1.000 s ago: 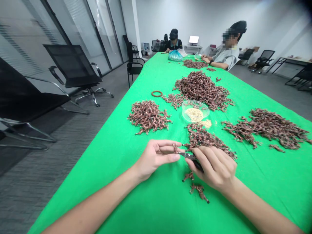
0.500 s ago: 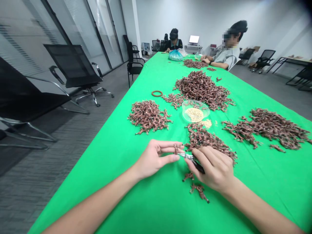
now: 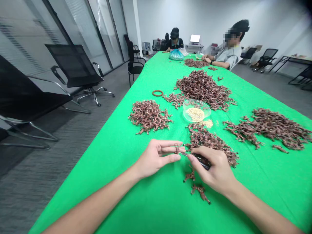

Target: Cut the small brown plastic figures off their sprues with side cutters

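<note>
My left hand (image 3: 156,158) pinches a small brown animal figurine (image 3: 177,149) between thumb and fingers. My right hand (image 3: 214,167) is wrapped round pliers (image 3: 202,161) with dark handles, their metal tip reaching to the figurine. What the tip grips is too small to make out. Two loose figurines (image 3: 200,192) lie on the green cloth below my right hand. Just beyond the hands is a pile of like figurines (image 3: 209,139), partly covered by my right hand. Behind that pile stands a clear plastic bowl (image 3: 207,113) with small pale-yellow pieces in it, some spilled at its front.
More figurine piles lie at the left (image 3: 149,117), at the right (image 3: 275,128) and farther back (image 3: 204,89). A brown beaded ring (image 3: 157,93) rests near the left edge. Two people sit at the far end, near a blue plastic bag (image 3: 176,55). Chairs (image 3: 73,65) stand on the left.
My right hand has turned the pliers, so their handles now show more and the jaws less. The left hand keeps its pinch on the figurine. The view has shifted slightly.
</note>
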### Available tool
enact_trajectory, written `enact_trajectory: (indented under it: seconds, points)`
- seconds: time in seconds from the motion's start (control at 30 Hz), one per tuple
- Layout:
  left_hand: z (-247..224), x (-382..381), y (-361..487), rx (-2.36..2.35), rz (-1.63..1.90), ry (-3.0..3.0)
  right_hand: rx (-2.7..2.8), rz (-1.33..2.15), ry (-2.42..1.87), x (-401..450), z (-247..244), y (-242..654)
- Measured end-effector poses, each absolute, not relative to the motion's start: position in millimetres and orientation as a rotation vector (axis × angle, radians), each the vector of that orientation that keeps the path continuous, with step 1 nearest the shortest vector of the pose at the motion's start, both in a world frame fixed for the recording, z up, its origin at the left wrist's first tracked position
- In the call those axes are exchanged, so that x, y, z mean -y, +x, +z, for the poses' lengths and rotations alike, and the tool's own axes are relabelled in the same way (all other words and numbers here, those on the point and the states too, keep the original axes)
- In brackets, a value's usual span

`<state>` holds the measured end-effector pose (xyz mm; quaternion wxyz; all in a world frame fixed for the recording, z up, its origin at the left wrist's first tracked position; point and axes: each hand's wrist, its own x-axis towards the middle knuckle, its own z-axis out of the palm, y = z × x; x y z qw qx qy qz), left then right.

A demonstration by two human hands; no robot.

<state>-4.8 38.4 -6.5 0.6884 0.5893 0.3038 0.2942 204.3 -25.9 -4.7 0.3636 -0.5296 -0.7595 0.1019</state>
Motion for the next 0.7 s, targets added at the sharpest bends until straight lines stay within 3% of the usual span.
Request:
enact_trajectory:
  seconds: [0.7]
  points:
    - [-7.4, -37.6, -2.5, -0.71, 0.663, 1.227, 1.947, 0.212, -1.298, 25.9, -10.8, 202.1]
